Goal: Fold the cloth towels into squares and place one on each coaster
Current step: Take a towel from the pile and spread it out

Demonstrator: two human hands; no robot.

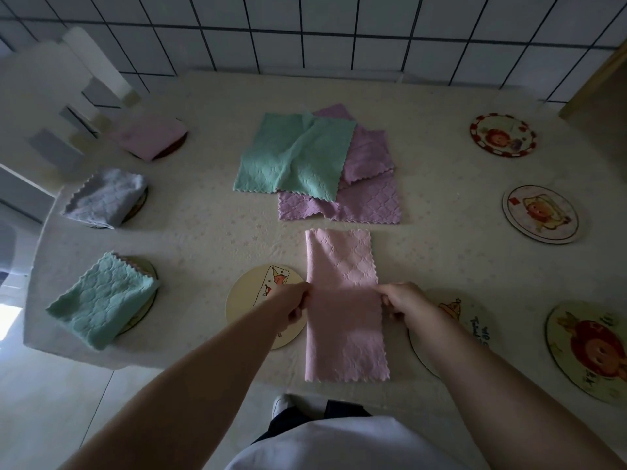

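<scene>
A pink towel point(342, 266), folded into a long strip, lies in front of me and runs away from the table's near edge. My left hand point(294, 304) pinches its left edge at mid-length and my right hand point(402, 301) pinches its right edge. A bare coaster point(251, 300) lies under my left hand, and another coaster point(475, 320) sits under my right forearm. Unfolded green point(291, 154) and purple point(369, 198) towels are piled at the table's centre. On the left, folded pink point(149, 134), grey point(105, 198) and green point(101, 300) towels each rest on a coaster.
Three bare picture coasters line the right side: far point(504, 135), middle point(541, 215) and near point(587, 351). A white chair point(68, 96) stands at the far left corner. A tiled wall point(339, 28) runs behind the table, and the near table edge point(203, 366) is close to my body.
</scene>
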